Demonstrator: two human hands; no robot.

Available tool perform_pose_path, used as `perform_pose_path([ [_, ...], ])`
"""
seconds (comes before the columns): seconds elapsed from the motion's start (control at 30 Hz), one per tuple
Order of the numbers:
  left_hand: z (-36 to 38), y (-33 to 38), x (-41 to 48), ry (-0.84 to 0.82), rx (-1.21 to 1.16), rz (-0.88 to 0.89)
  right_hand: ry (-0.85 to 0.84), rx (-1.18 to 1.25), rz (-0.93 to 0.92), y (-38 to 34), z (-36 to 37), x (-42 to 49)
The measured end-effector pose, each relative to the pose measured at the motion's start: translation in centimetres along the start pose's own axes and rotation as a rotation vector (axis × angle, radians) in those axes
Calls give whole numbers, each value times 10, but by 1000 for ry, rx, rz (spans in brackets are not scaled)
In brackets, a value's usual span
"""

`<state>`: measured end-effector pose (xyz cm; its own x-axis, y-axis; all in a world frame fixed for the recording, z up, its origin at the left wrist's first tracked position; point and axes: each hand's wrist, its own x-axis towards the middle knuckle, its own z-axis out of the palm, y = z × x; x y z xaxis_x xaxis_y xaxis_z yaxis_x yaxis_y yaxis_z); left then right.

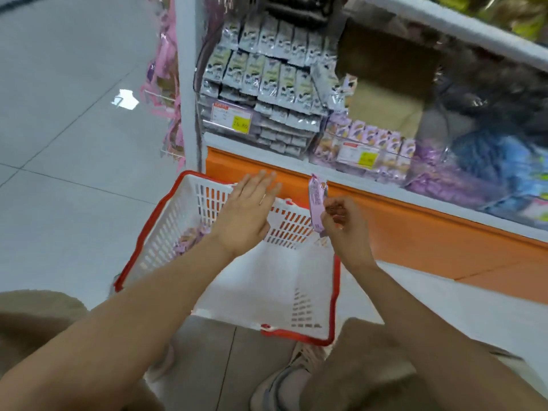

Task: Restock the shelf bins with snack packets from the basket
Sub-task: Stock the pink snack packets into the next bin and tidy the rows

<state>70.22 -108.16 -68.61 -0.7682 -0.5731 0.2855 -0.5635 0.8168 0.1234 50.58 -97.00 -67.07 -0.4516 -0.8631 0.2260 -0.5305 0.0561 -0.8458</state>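
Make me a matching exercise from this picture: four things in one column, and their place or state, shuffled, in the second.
Column one:
1. left hand
2. right hand
3. basket
4. yellow price tag

Column two:
A. stands on the floor
B. open, above the basket
C. on a shelf bin's front
D. holds a purple packet

Pairs: 1-B, 2-D, 3-A, 4-C.

Grey tiled floor (pixel 74 143) lies open left of the red-rimmed white plastic basket (pixel 267 286), while beyond it stacked grey foil packets (pixel 267 84) and small purple packets (pixel 370 140) crowd the shelf front.
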Motion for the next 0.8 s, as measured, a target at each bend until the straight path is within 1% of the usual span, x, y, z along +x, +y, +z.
perform_pose_path([
  [0.07,-12,18,24,29,17,81,71,20,-38,-12,-27,12],
  [0.17,-24,36,54,59,74,156,172,31,-52,-26,-57,37],
  [0.27,-27,39,79,64,158,174,249,33,-62,-37,-73,70],
  [0.33,-26,37,92,54,169,173,291,15,-61,-43,-76,93],
  [0.47,-19,28,109,3,204,151,314,-26,-28,-38,-71,141],
  [0.63,-4,15,119,12,255,132,320,-137,35,-16,-54,205],
  [0.8,10,8,123,88,270,175,284,-197,79,1,-31,246],
])
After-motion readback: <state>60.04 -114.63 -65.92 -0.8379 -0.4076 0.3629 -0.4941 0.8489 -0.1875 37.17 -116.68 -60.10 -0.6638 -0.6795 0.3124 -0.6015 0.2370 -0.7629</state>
